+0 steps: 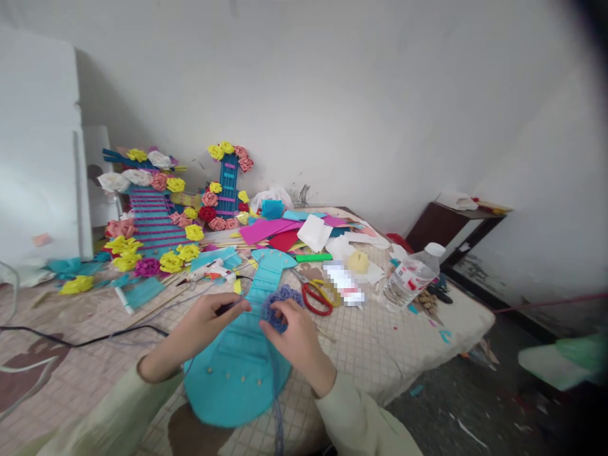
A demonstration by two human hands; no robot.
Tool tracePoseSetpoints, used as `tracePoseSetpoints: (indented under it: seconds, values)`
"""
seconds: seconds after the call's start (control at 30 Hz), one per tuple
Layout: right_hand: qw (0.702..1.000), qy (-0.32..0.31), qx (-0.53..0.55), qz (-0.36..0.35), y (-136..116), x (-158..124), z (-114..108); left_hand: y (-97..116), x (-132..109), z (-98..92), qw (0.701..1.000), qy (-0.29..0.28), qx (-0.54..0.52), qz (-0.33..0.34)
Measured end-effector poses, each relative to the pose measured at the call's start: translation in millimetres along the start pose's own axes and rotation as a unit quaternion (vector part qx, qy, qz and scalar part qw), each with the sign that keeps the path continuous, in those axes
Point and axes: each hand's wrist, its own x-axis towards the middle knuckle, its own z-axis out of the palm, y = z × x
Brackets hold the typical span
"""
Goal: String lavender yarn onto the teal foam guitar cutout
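A turquoise, guitar-shaped board (228, 394) with a pleated, paper-like surface lies in front of me. Small pale pegs stick out near its lower end and its top. My right hand (297, 339) pinches a bundle of purple-blue yarn (286, 296) just above the board's neck, and loose strands hang down over the board's right side. To the left, my left hand (213, 320) is closed, thumb against fingers, above the board's left edge. What sits in that pinch is too small to make out. A thin purple strand runs across the table near my left wrist.
Red-handled scissors (317, 301), a green stick (313, 258) and a glue gun (213, 271) lie around the board. A plastic bottle (412, 278) stands right. Two flower-trimmed blue pieces (154, 218) lean at the back. Coloured paper (266, 230) and a black cable (95, 341) cover parts of the table.
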Motion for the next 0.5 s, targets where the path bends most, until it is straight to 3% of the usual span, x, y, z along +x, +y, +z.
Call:
tracePoseSetpoints:
  seconds: [0.13,0.3,0.5]
  values:
    - [1.000,0.004,0.008,0.006,6.3,11.5,7.3,7.1,-1.9,-1.4,1.000,0.002,-0.005,0.000]
    - [0.999,-0.018,0.048,0.005,6.5,17.9,1.5,8.0,-3.3,-5.1,1.000,0.010,-0.010,-0.002]
    - [1.000,-0.019,0.022,0.011,4.2,19.1,6.2,8.7,-3.4,-2.6,1.000,0.007,-0.008,-0.006]
